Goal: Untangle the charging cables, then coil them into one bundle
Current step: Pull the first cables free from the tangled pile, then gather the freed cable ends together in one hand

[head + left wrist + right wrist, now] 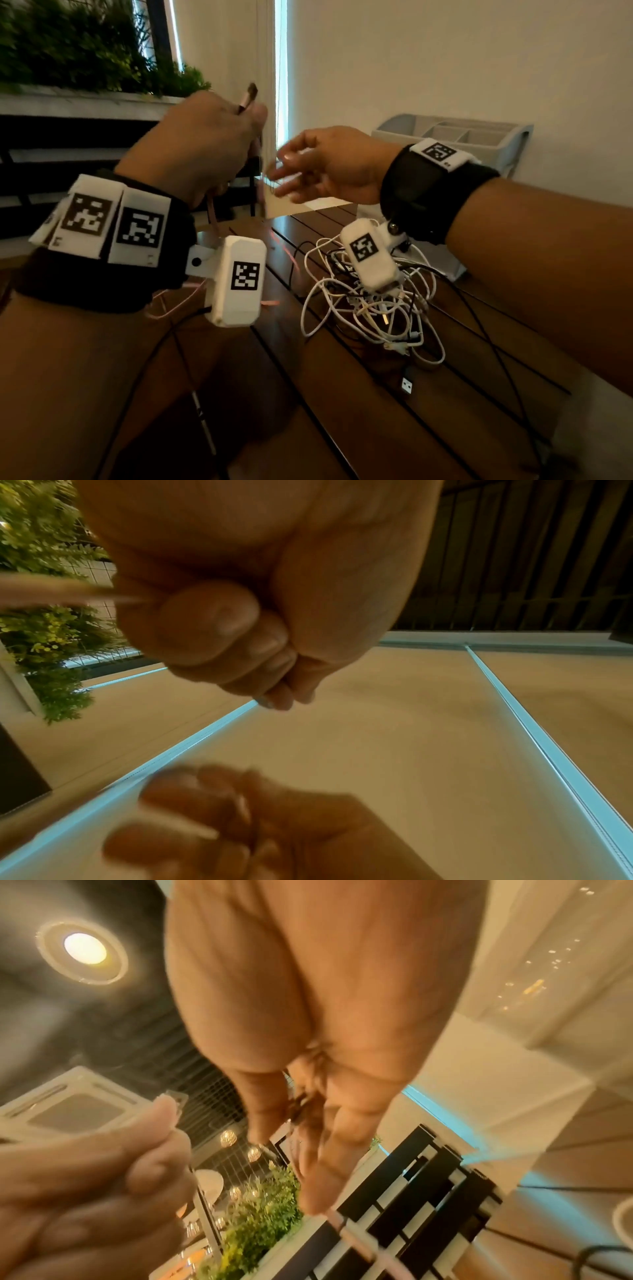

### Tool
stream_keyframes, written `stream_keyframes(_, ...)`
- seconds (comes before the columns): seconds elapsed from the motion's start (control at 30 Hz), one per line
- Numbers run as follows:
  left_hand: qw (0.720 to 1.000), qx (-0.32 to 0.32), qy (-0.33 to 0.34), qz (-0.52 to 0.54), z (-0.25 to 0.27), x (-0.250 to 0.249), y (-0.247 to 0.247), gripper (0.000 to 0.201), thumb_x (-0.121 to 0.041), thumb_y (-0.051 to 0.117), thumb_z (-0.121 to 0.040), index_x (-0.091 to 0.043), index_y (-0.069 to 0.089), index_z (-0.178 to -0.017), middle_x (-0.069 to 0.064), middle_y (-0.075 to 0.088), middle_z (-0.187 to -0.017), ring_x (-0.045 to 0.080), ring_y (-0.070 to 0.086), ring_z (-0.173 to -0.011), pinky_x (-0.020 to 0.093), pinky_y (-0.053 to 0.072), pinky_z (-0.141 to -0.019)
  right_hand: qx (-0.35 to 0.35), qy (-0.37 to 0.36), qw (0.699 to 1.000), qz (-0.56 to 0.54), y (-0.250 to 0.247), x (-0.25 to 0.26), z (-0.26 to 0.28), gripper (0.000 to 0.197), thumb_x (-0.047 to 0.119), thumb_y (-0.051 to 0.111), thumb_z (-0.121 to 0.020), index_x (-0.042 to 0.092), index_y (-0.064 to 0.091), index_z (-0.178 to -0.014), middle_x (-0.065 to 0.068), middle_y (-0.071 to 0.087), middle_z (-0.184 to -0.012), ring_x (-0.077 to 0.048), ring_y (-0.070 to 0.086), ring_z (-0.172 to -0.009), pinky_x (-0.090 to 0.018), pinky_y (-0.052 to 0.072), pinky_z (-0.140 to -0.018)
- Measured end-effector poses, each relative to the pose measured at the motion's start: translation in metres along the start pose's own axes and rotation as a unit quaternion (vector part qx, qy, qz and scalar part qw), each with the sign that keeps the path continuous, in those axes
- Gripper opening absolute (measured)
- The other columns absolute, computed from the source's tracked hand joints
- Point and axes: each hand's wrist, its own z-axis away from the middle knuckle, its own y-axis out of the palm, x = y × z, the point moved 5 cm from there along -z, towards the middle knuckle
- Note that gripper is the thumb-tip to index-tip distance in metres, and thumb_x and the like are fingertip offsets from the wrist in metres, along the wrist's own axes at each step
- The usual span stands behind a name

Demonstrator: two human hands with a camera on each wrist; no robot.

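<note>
Cables point(370, 305) tangled before grey organizer point(479, 137).

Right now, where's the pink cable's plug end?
In the head view, upper left: the pink cable's plug sticks up from the left hand, raised above the table, with the right hand beside it.

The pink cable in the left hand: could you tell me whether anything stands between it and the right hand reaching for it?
Nothing visible does. The right hand reaches with spread fingers toward the pink cable gripped in the left hand, with only open air between them.
</note>
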Motion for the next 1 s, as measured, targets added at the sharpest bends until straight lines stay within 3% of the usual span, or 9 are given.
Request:
stream_keyframes(0.1, 0.997, 0.031, 0.002, -0.074, 0.006, -0.002, 0.009, 0.046, -0.048, 0.039, -0.100, -0.018, 0.063, -0.076, 0.000, 0.050, -0.059, 0.012, 0.043, -0.046, 0.022, 0.030, -0.042, 0.076, -0.031, 0.994, -0.068, 0.008, -0.001, -0.002, 0.047, 0.007, 0.046, -0.098, 0.021, 0.039, -0.143, -0.006, 0.060, -0.117, -0.022, 0.058, -0.109, -0.041, 0.051, -0.092)
stream_keyframes(0.17, 0.993, 0.068, 0.004, -0.092, 0.007, 0.000, 0.017, 0.047, -0.047, 0.038, -0.100, -0.015, 0.067, -0.080, 0.002, 0.051, -0.061, 0.015, 0.044, -0.048, 0.026, 0.032, -0.045, 0.076, -0.034, 0.996, 0.009, 0.003, -0.002, 0.003, 0.055, 0.001, 0.049, -0.095, 0.025, 0.038, -0.144, 0.001, 0.062, -0.120, -0.018, 0.061, -0.111, -0.038, 0.051, -0.091)
stream_keyframes(0.23, 0.990, 0.100, 0.005, -0.104, 0.006, 0.005, 0.026, 0.050, -0.044, 0.038, -0.101, -0.012, 0.070, -0.081, 0.004, 0.050, -0.060, 0.017, 0.042, -0.048, 0.027, 0.032, -0.046, 0.038, -0.018, 0.990, 0.135, -0.010, 0.000, 0.018, 0.047, 0.000, 0.056, -0.092, 0.019, 0.049, -0.134, -0.002, 0.068, -0.116, -0.018, 0.068, -0.100, -0.033, 0.057, -0.081)
stream_keyframes(0.37, 0.990, 0.108, -0.005, -0.091, 0.006, 0.013, 0.043, 0.054, -0.046, 0.041, -0.100, -0.010, 0.071, -0.073, 0.003, 0.047, -0.057, 0.017, 0.040, -0.047, 0.026, 0.029, -0.046, 0.052, 0.022, 0.914, 0.402, -0.028, -0.014, 0.051, 0.008, 0.012, 0.067, -0.086, 0.018, 0.068, -0.091, 0.002, 0.072, -0.082, -0.009, 0.069, -0.072, -0.023, 0.055, -0.068)
stream_keyframes(0.53, 0.975, 0.200, 0.017, -0.095, 0.013, 0.021, 0.082, 0.038, -0.043, 0.056, -0.093, -0.015, 0.074, -0.074, 0.003, 0.056, -0.067, 0.015, 0.045, -0.055, 0.024, 0.034, -0.050, 0.145, 0.040, 0.797, 0.584, -0.013, -0.055, 0.065, 0.014, 0.020, 0.065, -0.089, 0.021, 0.072, -0.101, 0.011, 0.069, -0.098, 0.000, 0.057, -0.080, -0.021, 0.048, -0.079)
stream_keyframes(0.67, 0.940, 0.296, 0.036, -0.168, 0.027, 0.029, 0.120, 0.006, -0.030, 0.072, -0.083, -0.024, 0.073, -0.081, -0.002, 0.067, -0.080, 0.014, 0.058, -0.079, 0.025, 0.040, -0.059, 0.171, 0.031, 0.779, 0.602, -0.005, -0.078, 0.065, 0.021, 0.025, 0.062, -0.091, 0.022, 0.069, -0.110, 0.006, 0.066, -0.106, -0.007, 0.056, -0.090, -0.026, 0.048, -0.083)
stream_keyframes(0.73, 0.932, 0.311, 0.024, -0.185, 0.028, 0.036, 0.126, 0.011, -0.025, 0.075, -0.080, -0.020, 0.076, -0.090, -0.002, 0.070, -0.088, 0.011, 0.060, -0.082, 0.023, 0.040, -0.059, 0.165, 0.017, 0.770, 0.616, -0.005, -0.087, 0.063, 0.025, 0.017, 0.054, -0.095, 0.019, 0.066, -0.116, 0.004, 0.062, -0.105, -0.009, 0.052, -0.087, -0.023, 0.042, -0.077)
stream_keyframes(0.87, 0.938, 0.297, 0.017, -0.177, 0.022, 0.039, 0.129, 0.017, -0.029, 0.070, -0.085, -0.015, 0.077, -0.091, 0.000, 0.069, -0.087, 0.011, 0.059, -0.079, 0.023, 0.040, -0.059, 0.168, 0.029, 0.736, 0.655, -0.004, -0.105, 0.055, 0.026, 0.014, 0.051, -0.094, 0.017, 0.061, -0.117, 0.000, 0.062, -0.105, -0.016, 0.059, -0.091, -0.027, 0.047, -0.077)
stream_keyframes(1.0, 0.949, 0.270, 0.018, -0.160, 0.021, 0.037, 0.128, 0.027, -0.037, 0.065, -0.088, -0.013, 0.074, -0.084, -0.004, 0.058, -0.063, 0.006, 0.047, -0.053, 0.023, 0.033, -0.050, 0.113, 0.014, 0.745, 0.658, -0.010, -0.097, 0.050, 0.014, 0.021, 0.061, -0.090, 0.017, 0.066, -0.102, 0.005, 0.057, -0.087, -0.014, 0.056, -0.081, -0.024, 0.043, -0.071)
